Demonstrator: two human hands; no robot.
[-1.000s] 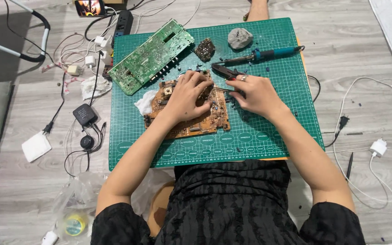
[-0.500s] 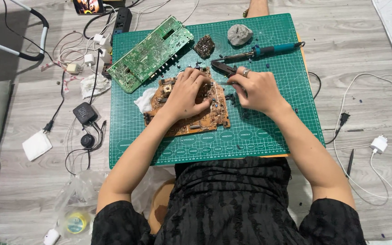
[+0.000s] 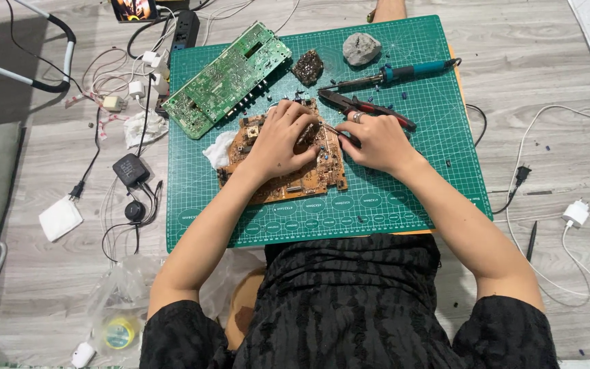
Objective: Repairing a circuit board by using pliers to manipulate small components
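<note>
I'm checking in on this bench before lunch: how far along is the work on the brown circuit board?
Looks done: small loose bits lie scattered on the green mat, and the green board sits aside. In hand: the left hand presses the brown board while the right hand works a thin tool at it. Left: many parts remain on that board; soldering iron and pliers lie idle.

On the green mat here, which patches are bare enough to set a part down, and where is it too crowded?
The cutting mat is bare along its near edge below the brown circuit board, and on its right side beyond the right hand. The far half is crowded: green circuit board, dark lump, grey stone, soldering iron, pliers. The left hand covers the brown board.
</note>
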